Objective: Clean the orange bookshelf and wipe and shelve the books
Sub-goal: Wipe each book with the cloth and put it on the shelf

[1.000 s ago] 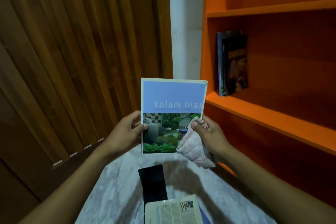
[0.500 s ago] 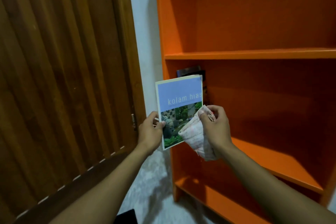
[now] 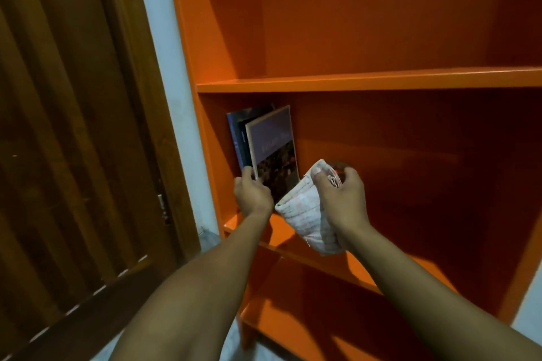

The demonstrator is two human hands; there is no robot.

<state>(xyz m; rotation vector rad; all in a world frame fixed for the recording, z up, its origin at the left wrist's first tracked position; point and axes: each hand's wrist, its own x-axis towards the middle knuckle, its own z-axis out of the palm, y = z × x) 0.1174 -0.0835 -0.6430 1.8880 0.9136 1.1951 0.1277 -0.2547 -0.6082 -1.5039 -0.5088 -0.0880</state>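
The orange bookshelf [image 3: 363, 79] fills the right of the view. Inside its middle compartment, at the far left, a blue-covered garden book [image 3: 274, 143] stands upright, and my left hand [image 3: 252, 193] grips its lower left corner. It leans against darker books [image 3: 237, 138] that stand against the shelf's left wall. My right hand [image 3: 341, 196] is just right of the book, closed on a crumpled white patterned cloth [image 3: 308, 214] that hangs below it over the shelf board.
A dark wooden slatted door [image 3: 73, 141] covers the left side, with a strip of white wall [image 3: 176, 126] between it and the shelf. The compartments above and below show no books. A little pale floor shows at the bottom.
Both hands moved forward and carried the blue book from in front of the shelf into the middle compartment, beside the dark books. The view turned further towards the shelf.
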